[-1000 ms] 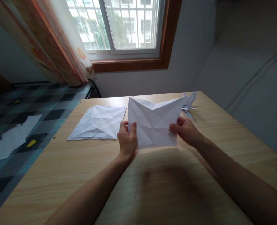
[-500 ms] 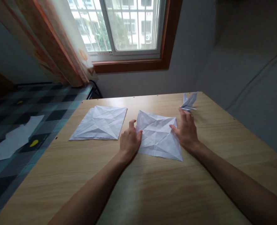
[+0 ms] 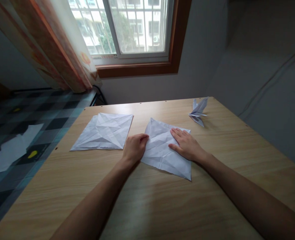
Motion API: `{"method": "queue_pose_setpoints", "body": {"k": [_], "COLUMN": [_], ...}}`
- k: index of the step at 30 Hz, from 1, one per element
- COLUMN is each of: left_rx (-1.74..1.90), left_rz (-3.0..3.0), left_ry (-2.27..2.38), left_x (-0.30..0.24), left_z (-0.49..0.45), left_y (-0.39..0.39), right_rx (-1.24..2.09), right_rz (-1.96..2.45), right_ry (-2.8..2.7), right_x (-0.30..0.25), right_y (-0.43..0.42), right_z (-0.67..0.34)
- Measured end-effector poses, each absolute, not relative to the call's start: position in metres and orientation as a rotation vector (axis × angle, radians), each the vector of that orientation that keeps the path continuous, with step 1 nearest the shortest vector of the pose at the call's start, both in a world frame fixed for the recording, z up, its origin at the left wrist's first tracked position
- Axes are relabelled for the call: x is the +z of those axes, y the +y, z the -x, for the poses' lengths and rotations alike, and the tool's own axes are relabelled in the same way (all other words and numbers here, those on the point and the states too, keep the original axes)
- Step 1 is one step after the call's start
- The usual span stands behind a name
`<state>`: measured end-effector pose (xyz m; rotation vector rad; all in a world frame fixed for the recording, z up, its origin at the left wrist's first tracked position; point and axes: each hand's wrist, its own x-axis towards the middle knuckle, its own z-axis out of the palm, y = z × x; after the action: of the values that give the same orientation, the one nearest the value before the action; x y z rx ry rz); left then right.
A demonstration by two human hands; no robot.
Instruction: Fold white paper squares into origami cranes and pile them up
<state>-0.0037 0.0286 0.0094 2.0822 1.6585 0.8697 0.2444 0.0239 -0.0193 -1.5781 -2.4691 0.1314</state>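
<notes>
A creased sheet of white paper [image 3: 159,146] lies on the wooden table in front of me, slightly turned. At its left edge, my left hand [image 3: 135,146] is closed, thumb and fingers pinching the paper. My right hand [image 3: 184,144] rests flat on the sheet's right part, fingers stretched out and palm down. Left of this sheet is a stack of creased white papers [image 3: 104,131]. Farther back on the right stands a folded paper figure [image 3: 198,110] with upright, wing-like points.
The wooden table [image 3: 87,186] ends at a back edge below a window [image 3: 139,30]. To the left is a bed with a checked cover [image 3: 59,118], with torn-looking white paper [image 3: 14,148] on it. A curtain [image 3: 69,60] hangs beside the window.
My right hand has moved left from beside the folded figure onto the sheet and flattened. My left hand's fingers have closed on the left edge. The sheet has turned slightly clockwise.
</notes>
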Motion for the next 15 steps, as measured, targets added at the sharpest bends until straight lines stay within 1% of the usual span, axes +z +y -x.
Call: {"method": "queue_pose_setpoints", "body": {"k": [5, 9, 15], "left_rx": [1.014, 1.112, 1.305], "left_rz": [-2.042, -2.055, -1.836], "left_ry": [1.586, 1.615, 1.807], "left_x": [0.02, 0.041, 0.084], "left_z": [0.013, 0.031, 0.09], "left_y": [0.037, 0.045, 0.056], "right_rx": [0.103, 0.071, -0.127], "right_rz": [1.684, 1.707, 1.903], "right_ry": [-2.386, -2.305, -1.828], "right_x": [-0.022, -0.023, -0.019], "right_y": [0.025, 0.027, 0.037], "right_z": [-0.258, -0.264, -0.284]}}
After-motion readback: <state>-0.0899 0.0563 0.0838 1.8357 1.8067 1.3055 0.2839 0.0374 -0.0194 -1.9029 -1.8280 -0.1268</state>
